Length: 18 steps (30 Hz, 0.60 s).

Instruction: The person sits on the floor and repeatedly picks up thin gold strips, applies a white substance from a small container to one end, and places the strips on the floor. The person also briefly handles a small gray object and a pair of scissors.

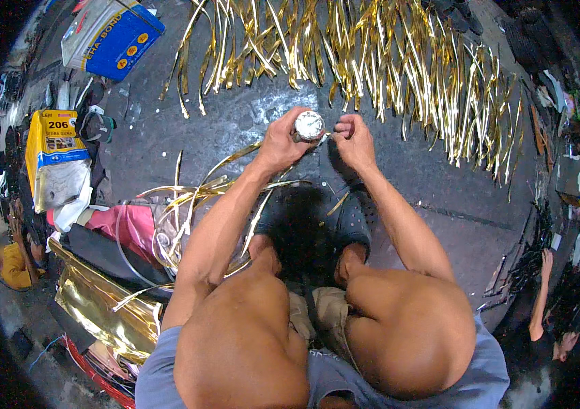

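Note:
Between my knees and the gold fringe, my left hand point(283, 143) is closed round a small can-like cylinder point(310, 125). Its round end faces up, silvery white and uneven. Just to the right, my right hand point(355, 142) has its fingers curled in a pinch beside the cylinder. A thin pale tip shows at those fingertips; what it belongs to is too small to tell. Shiny gold strips point(218, 163) run from near my left wrist down to the left of my arm. A wide row of gold strips point(372, 54) lies on the dark floor beyond both hands.
At the left stand a blue and white tin point(116, 41) and a yellow, blue and silver can point(58, 153). Pink cloth point(123, 232) and a gold sheet point(102, 300) lie by my left side. Other people appear at the far left point(17, 266) and lower right point(542, 307).

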### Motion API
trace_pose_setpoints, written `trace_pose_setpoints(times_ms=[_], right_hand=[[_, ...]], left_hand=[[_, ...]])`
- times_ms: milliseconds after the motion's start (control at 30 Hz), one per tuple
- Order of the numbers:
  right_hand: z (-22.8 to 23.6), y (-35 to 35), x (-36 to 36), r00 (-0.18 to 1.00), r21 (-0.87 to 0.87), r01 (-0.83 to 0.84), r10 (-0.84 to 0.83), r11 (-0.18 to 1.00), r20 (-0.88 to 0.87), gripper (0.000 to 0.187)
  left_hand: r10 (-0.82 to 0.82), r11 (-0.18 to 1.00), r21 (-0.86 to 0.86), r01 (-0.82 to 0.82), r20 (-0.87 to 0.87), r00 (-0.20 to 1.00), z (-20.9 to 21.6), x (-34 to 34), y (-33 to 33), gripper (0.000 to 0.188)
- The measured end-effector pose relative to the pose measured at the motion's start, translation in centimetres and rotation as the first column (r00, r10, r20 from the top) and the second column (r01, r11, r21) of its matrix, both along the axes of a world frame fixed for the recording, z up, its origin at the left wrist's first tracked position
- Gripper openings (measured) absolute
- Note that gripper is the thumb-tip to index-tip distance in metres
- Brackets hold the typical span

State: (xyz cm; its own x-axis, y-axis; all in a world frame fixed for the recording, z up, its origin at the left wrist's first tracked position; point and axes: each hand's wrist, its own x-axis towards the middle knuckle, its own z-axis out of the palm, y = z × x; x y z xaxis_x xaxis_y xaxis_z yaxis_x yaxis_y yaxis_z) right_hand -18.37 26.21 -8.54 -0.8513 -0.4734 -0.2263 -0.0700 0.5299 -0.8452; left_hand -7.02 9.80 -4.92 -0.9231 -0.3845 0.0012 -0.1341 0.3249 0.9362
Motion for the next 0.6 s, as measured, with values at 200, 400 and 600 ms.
trace_pose_setpoints(times_ms=[200,400,600], right_hand=[[-3.0,-1.3,-1.5,0.83,-0.121,0.249,-0.147,0.961,0.538,0.03],[7.9,3.1,-3.2,0.824,-0.634,0.318,0.126,0.705,0.553,0.028],[27.1,9.2,-5.7,0.881,-0.821,0.391,0.09,0.415,0.465,0.027]], left_hand=[[-0.031,0.988,-0.152,0.006,-0.16,0.987,-0.5,-0.4,0.6,0.046],[-0.012,0.989,-0.148,-0.002,-0.098,0.995,0.3,-0.9,0.2,0.042],[-0.008,0.982,-0.186,-0.008,-0.085,0.996,0.3,0.9,-0.3,0.044]])
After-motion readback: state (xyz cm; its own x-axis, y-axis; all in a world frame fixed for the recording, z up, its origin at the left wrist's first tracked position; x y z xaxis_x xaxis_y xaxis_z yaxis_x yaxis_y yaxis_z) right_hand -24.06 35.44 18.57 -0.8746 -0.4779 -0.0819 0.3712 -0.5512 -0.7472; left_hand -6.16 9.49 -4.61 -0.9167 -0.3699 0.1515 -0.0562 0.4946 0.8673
